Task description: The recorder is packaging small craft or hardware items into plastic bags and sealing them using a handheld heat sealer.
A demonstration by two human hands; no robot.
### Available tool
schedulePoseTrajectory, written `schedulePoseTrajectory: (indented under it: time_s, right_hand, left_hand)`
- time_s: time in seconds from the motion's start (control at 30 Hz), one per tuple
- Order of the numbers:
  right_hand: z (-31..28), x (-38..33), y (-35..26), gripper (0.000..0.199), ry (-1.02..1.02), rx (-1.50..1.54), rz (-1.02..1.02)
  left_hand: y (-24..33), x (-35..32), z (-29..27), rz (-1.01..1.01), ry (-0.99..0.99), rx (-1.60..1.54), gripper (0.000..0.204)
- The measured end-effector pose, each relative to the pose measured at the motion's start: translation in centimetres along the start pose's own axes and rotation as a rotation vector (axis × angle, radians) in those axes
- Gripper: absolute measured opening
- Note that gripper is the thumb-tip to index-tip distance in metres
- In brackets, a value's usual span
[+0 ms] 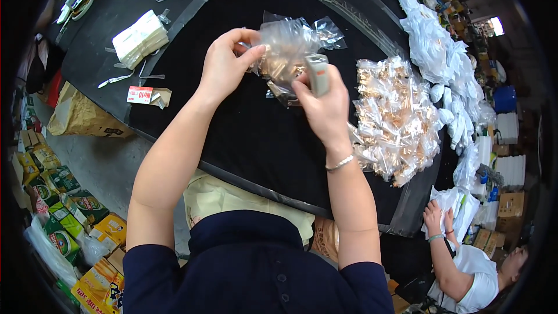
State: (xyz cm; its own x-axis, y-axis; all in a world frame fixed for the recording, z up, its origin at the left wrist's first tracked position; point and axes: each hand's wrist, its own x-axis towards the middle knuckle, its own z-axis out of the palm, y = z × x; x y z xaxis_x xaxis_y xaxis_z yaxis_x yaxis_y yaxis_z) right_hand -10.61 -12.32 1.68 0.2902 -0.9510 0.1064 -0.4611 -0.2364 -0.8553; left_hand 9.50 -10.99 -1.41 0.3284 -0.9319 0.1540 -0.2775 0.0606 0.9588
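Both hands are raised over a black table. My left hand pinches the edge of a clear plastic bag that holds small gold-coloured pieces. My right hand grips the lower side of the same bag and also holds a small grey rectangular tool upright between thumb and fingers. A silver bracelet sits on my right wrist.
A heap of filled clear bags with gold pieces lies right of my hands. White packets pile along the far right edge. A stack of white pads and a small label card lie left. Another person sits lower right; cartons crowd the floor left.
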Motion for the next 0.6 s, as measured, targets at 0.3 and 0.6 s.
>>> schedulePoseTrajectory:
  time_s: [0.3,0.6]
  right_hand:
    - [-3.1,-3.3,-0.2,0.027,0.020,0.389,0.082]
    - [-2.7,-6.4,0.7,0.027,-0.060,0.526,0.248]
  left_hand:
    - [1.5,-1.9,-1.7,0.073,0.022,-0.242,0.015]
    - [2.5,-9.6,-3.2,-0.241,-0.226,-0.368,0.011]
